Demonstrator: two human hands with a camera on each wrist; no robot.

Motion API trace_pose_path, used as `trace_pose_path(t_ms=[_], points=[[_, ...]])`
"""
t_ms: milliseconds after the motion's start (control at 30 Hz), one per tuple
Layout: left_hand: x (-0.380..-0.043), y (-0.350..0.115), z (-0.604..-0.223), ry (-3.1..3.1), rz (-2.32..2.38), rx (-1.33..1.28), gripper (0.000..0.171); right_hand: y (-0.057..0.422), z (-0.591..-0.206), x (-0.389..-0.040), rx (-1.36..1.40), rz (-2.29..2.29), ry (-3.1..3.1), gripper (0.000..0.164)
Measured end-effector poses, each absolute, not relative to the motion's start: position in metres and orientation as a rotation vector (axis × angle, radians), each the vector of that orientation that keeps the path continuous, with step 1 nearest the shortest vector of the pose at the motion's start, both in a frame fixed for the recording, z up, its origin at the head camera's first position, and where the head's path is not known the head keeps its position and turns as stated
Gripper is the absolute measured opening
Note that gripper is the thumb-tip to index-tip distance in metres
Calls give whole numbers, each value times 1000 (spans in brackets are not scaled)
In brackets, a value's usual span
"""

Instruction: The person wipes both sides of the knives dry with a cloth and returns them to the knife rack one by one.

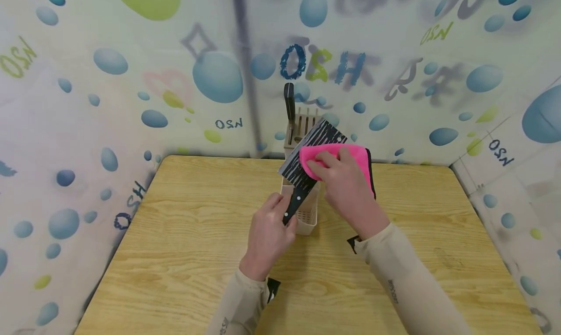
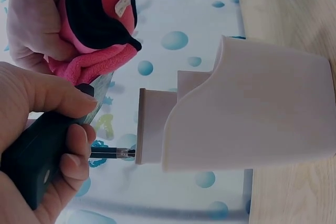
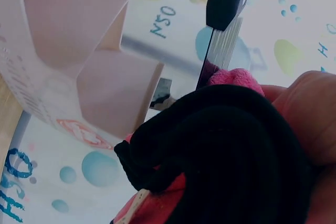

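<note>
My left hand (image 1: 268, 235) grips the black riveted handle of a cleaver (image 1: 294, 175), its broad dark-streaked blade tilted up and to the right. With my right hand (image 1: 348, 191) I hold a pink cloth (image 1: 360, 160) with black edging against the blade, covering part of it. The left wrist view shows the cloth (image 2: 100, 66) bunched, its black trim folded over. Behind the cleaver stands a pale knife holder (image 1: 310, 226), partly hidden by it. A black-handled knife (image 1: 289, 101) sits upright in the holder's slotted top.
The holder stands on a wood-grain table (image 1: 201, 213), towards its back edge. Walls covered in printed sheeting (image 1: 377, 28) with blue and green spots rise behind and at both sides.
</note>
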State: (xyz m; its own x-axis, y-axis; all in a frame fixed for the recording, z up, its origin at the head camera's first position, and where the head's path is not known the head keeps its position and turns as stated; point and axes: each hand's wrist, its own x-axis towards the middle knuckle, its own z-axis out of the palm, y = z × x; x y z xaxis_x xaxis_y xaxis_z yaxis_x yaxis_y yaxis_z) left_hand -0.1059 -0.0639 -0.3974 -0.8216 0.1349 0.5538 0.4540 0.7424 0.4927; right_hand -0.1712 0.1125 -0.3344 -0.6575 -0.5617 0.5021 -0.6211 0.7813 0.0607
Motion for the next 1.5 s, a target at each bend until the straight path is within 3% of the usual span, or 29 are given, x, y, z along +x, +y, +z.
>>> trace_pose_path(t_ms=[467,700,1000,1500], points=[[-106,-68,-397,-2469,-851,-434,34,101,-336,-155,1018,133,-2432,52],[-106,-69,-398,-2464,-836,-450,36,100,-337,-149,1045,124,-2431,44],[-105,-70,-396,-2471,-831,-436,37,93,-341,-151,1024,128,-2385,52],[-105,-69,-398,-2461,-741,-467,35,85,-336,-158,1069,20,-2406,45]])
